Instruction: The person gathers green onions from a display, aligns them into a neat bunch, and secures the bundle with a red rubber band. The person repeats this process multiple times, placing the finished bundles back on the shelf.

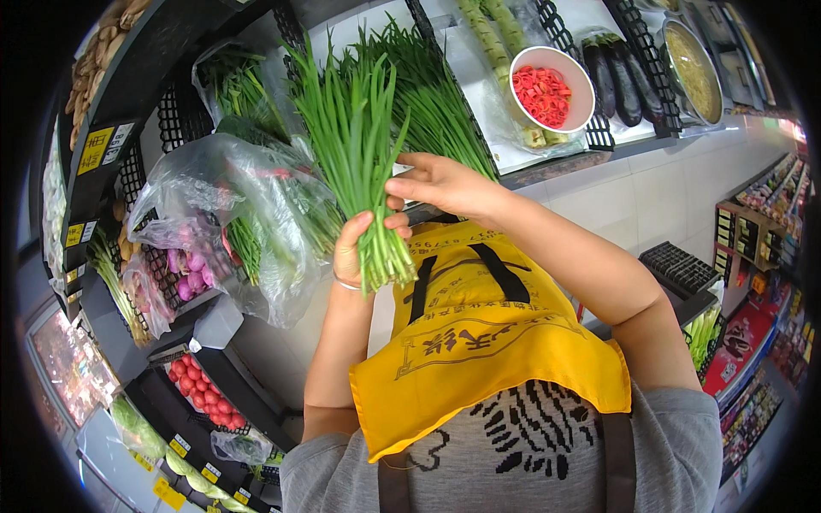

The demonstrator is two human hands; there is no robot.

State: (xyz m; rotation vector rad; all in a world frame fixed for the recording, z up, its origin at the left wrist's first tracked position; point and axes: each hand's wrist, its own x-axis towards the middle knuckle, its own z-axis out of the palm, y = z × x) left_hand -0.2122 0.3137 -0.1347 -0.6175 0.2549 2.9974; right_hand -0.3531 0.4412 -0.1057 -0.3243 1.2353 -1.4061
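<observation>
A bunch of green garlic chives (pixel 349 141) is held upright before the yellow apron, its pale cut ends pointing down towards me. My left hand (pixel 369 240) is closed round the lower stems. Fingers of my right hand (pixel 426 183) touch the stems from the right, a little higher up; its grip is loose, and whether it holds any stems cannot be told. Behind lies a larger pile of the same greens (pixel 436 109) on the display shelf. A clear plastic bag (pixel 256 192) with leafy greens in it sits just left of the bunch.
A white tub of sliced red peppers (pixel 587 96) stands at the shelf's front edge, beside eggplants (pixel 619 80) and a metal bowl of pale food (pixel 693 70). Purple onions (pixel 190 276) and a crate of tomatoes (pixel 205 394) are at left. Black mesh dividers (pixel 551 25) separate the produce.
</observation>
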